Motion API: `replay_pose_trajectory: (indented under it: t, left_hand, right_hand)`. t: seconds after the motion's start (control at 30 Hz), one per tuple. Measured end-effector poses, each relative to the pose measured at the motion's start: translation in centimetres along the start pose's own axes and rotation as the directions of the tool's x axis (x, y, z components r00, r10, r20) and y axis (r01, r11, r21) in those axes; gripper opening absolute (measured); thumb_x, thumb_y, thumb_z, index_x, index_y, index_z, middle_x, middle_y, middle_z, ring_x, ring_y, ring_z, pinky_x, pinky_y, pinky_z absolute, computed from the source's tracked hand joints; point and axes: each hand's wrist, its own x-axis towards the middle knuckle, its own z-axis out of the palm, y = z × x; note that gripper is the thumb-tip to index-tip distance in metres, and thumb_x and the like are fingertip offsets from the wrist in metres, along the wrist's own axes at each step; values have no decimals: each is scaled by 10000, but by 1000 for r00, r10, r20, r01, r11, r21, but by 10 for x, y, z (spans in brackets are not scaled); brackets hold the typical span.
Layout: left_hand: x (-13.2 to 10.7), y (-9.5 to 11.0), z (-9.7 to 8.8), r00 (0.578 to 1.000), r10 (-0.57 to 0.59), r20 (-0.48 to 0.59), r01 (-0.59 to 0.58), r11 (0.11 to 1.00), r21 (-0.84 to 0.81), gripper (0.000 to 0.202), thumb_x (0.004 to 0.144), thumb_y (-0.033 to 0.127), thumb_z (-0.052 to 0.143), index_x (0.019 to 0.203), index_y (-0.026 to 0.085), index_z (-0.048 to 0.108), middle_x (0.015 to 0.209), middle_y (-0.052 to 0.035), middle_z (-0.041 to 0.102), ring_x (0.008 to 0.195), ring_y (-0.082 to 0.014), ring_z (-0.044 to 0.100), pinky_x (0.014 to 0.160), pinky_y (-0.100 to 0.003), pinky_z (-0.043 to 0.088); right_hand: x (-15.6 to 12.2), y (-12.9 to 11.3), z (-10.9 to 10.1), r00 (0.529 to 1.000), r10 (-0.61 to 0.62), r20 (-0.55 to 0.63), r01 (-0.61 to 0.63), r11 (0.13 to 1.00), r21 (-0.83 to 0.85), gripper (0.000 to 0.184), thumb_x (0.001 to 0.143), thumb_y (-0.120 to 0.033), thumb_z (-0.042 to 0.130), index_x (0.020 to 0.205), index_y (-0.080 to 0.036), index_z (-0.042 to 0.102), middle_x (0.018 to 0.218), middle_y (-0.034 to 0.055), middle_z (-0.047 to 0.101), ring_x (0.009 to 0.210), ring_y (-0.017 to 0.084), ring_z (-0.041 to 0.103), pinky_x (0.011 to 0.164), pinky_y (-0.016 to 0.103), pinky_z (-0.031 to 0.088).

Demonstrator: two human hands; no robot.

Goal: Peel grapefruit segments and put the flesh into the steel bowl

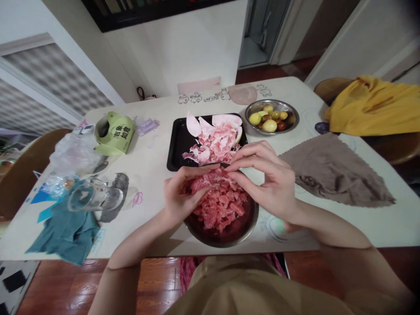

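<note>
Over a round metal bowl (241, 238) full of loose red pomelo flesh (223, 205), my two hands are close together. My left hand (182, 192) is closed around a larger pomelo segment (204, 180), thumb in front and fingers behind. Thumb and fingertips of my right hand (271, 181) pinch at the far end of this segment; part of the contact is hidden by the fingers. Just behind the bowl is a black tray (177, 151) with thick pomelo rind pieces (228, 120) and a heap of pale pink membrane scraps (215, 144).
A steel bowl (293, 124) of green and brown-red fruits stands back right. A brown cloth (341, 170) lies at right. To the left are a green paper container (116, 133), plastic bags (77, 151), a clear glass vessel (95, 197) and a teal cloth (65, 234).
</note>
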Motion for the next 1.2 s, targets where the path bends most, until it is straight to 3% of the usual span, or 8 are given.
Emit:
replay_pose_trajectory:
  t: [0.2,0.33,0.5,0.63,0.77,1.07,1.2]
  left_hand:
    - [9,10,3,993,-98,-65,94,993,-68,374,742,163,889,1048,174,674,1022,-62,773,982,-173,772,859,-222,629]
    - [14,14,6,987,-156,-31,151,982,-112,358,768,157,868,1052,184,653,1009,-41,752,970,-155,757,854,-213,613]
    - [13,10,9,990,-132,38,136,983,-126,372,833,121,797,1169,204,660,1117,-55,733,1061,-149,714,975,-261,576]
    - [9,4,8,996,-87,12,88,995,-47,342,838,92,779,1145,208,686,1108,-59,734,1075,-158,691,982,-286,555]
    - [7,0,8,999,-39,-14,39,999,-9,324,791,86,817,1071,194,694,1089,-70,729,1067,-185,690,948,-316,561]
    - [8,2,10,992,-127,-13,124,986,-112,230,821,97,780,972,186,631,1053,-56,704,1012,-147,681,904,-277,543]
    - [8,4,9,994,-112,-17,109,989,-102,238,805,93,790,919,191,605,1004,-48,713,987,-159,692,857,-279,554]
  right_hand:
    - [-6,0,0,995,13,101,-14,1000,8,397,810,-302,834,1172,-229,688,1092,66,755,995,206,710,912,380,581]
    - [-11,2,7,996,16,90,-17,1000,7,261,882,-162,731,1135,-210,696,1065,39,766,956,147,723,906,292,586]
    - [-12,6,15,996,28,88,-29,999,18,311,886,-148,705,1191,-203,674,1097,65,731,1015,171,695,934,330,585]
    - [-14,11,17,992,36,122,-43,998,53,322,895,-178,723,1210,-216,669,1148,65,731,1073,174,695,976,332,577]
    - [-15,12,17,997,20,79,-24,998,56,287,894,-123,699,1168,-208,684,1091,54,749,1011,159,709,936,305,585]
    - [-15,16,19,993,-51,105,41,994,101,409,889,-82,668,1274,-219,655,1188,64,738,1096,162,692,992,323,575]
    - [-15,19,19,992,-48,113,37,994,101,374,874,-93,696,1225,-220,689,1143,53,753,1041,155,707,943,298,588]
